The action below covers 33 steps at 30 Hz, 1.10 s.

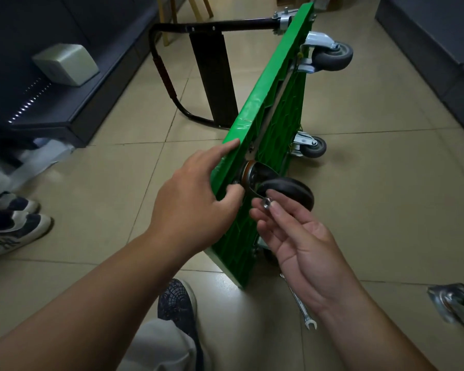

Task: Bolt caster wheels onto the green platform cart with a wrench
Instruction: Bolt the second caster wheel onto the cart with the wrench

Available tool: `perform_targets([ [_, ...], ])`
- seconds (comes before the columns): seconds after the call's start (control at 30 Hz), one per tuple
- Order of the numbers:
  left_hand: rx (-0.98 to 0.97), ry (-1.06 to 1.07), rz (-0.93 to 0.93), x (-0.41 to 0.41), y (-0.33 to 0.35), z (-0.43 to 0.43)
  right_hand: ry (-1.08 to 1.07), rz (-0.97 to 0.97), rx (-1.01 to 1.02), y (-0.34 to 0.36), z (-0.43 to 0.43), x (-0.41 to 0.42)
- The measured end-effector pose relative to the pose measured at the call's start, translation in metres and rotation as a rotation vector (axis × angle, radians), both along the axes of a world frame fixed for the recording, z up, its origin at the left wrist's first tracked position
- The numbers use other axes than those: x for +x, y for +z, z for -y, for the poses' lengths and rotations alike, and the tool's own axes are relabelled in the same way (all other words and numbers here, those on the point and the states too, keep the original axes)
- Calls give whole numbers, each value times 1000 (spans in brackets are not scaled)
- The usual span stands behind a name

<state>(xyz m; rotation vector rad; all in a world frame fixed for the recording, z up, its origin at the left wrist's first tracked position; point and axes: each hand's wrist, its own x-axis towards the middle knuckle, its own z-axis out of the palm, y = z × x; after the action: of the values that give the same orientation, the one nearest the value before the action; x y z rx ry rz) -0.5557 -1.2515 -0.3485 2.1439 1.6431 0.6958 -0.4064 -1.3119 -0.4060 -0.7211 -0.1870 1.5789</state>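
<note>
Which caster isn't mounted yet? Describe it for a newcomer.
Start at the green cart tipped on its edge on the floor. Right of the wrench, at the frame's right edge, lies a caster. Unlike the others, it lies loose, off the cart.

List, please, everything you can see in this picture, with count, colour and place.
Platform cart: one, green, on its side on the tiled floor.
Handle: one, black, left of the cart.
Grey casters: two, grey, on the cart's underside.
Black caster: one, black, underside, near end.
Loose caster: one, silver-plated, floor, right edge.
Wrench: one, silver, floor by the cart's near corner.
Nut: one, silver, before the black caster.
Box: one, pale grey, shelf at left.
Sneakers: two, white and navy, left edge.
Left hand: one, resting on the cart's edge.
Right hand: one, pinching the nut.
</note>
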Motion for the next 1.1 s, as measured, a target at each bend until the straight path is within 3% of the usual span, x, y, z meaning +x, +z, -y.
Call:
perform_targets([
  [0.13, -101, 9, 220, -1, 1, -9, -123, 141, 13, -14, -4, -6],
  [0.33, -84, 27, 289, -1, 2, -13, -331, 586, 30, -30, -5, -16],
  [0.73, -11, -27, 305, 9, -7, -7, -449, 575, 2, -45, -11, -36],
  [1.1, -8, -14, 317, 13, -11, -3, -431, 566, 30, -57, -15, -34],
])
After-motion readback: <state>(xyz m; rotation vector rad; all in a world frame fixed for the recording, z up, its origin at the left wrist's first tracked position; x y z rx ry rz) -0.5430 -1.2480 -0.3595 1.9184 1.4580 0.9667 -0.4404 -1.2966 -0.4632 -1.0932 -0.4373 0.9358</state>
